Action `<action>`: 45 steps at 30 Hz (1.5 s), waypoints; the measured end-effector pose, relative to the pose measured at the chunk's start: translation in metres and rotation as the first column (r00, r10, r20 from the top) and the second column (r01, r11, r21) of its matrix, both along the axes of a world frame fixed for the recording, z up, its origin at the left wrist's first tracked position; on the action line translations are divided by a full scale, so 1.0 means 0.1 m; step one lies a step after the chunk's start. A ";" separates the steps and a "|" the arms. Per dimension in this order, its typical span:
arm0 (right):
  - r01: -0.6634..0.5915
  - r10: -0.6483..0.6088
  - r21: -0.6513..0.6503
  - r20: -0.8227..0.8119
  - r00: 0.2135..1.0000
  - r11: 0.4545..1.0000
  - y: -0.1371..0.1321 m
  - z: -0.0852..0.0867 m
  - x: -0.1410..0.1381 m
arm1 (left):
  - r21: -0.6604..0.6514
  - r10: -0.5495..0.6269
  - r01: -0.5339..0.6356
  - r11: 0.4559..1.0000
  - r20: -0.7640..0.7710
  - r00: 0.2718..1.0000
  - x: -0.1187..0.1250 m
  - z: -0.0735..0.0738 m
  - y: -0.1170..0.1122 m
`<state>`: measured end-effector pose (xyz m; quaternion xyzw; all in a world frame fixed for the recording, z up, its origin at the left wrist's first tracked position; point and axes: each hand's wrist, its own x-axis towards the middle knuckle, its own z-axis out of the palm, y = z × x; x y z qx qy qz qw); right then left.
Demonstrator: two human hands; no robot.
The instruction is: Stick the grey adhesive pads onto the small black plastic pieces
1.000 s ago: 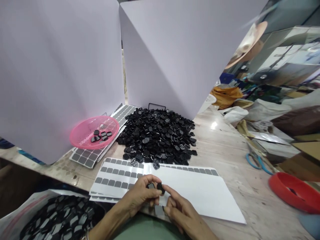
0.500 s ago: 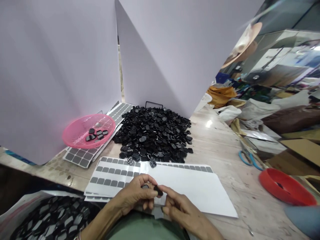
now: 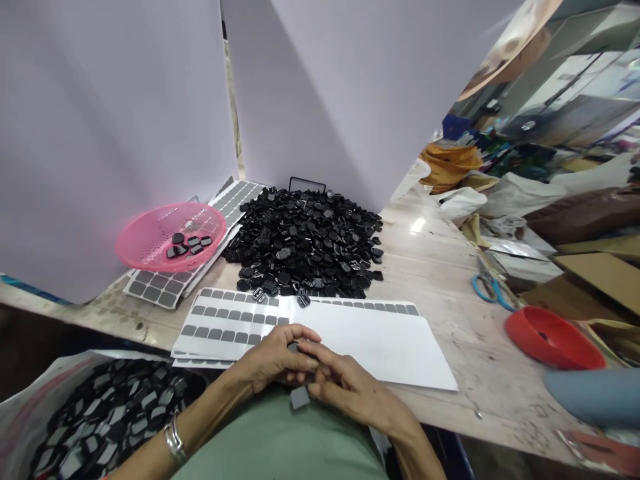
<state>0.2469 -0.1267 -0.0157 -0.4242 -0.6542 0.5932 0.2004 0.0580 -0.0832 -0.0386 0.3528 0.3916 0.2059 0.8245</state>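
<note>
Close by, right hand [image 3: 357, 390]: pinched a small gray square sticker [image 3: 300, 398] in front of the green clothing [image 3: 280, 443].
Left hand [image 3: 275, 357]: curled around a dark piece [image 3: 293, 347], mostly hidden by fingers.
Plastic bag [image 3: 30, 400]: held black, gray-faced pieces.
Sticker sheets [image 3: 225, 324]: lay on the bench [image 3: 430, 267] just beyond both hands.
Pink basket [image 3: 140, 243]: held several pieces.
Black pile [image 3: 310, 243]: rose behind the sheets.

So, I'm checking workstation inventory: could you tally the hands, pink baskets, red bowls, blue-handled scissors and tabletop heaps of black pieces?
Left hand and right hand: 2
Pink basket: 1
Red bowl: 1
Blue-handled scissors: 1
Black heap: 1
Total: 6
</note>
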 end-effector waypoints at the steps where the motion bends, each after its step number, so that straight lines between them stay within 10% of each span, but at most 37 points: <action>1: 0.004 -0.004 -0.002 -0.014 1.000 1.000 0.00 0.00 0.01 | -0.002 0.004 -0.004 1.000 0.002 1.000 0.01 0.00 0.00; 6: 0.235 -0.235 -0.017 -0.136 0.963 0.972 0.01 -0.03 0.11 | 0.057 0.118 -0.122 0.991 0.075 0.990 0.03 0.09 0.02; 11: 0.421 -0.445 0.298 0.012 0.896 0.856 0.02 -0.09 0.13 | 0.073 0.105 -0.110 0.991 0.070 0.992 0.04 0.15 0.04; 18: 0.346 -0.467 0.592 0.059 0.882 0.728 0.00 -0.11 0.03 | 0.052 0.105 -0.108 0.993 0.059 0.993 0.07 0.12 0.03; 45: 0.160 -0.408 0.676 0.225 0.885 0.720 -0.02 -0.08 -0.07 | 0.106 0.128 -0.133 0.985 0.052 0.990 0.06 0.07 -0.01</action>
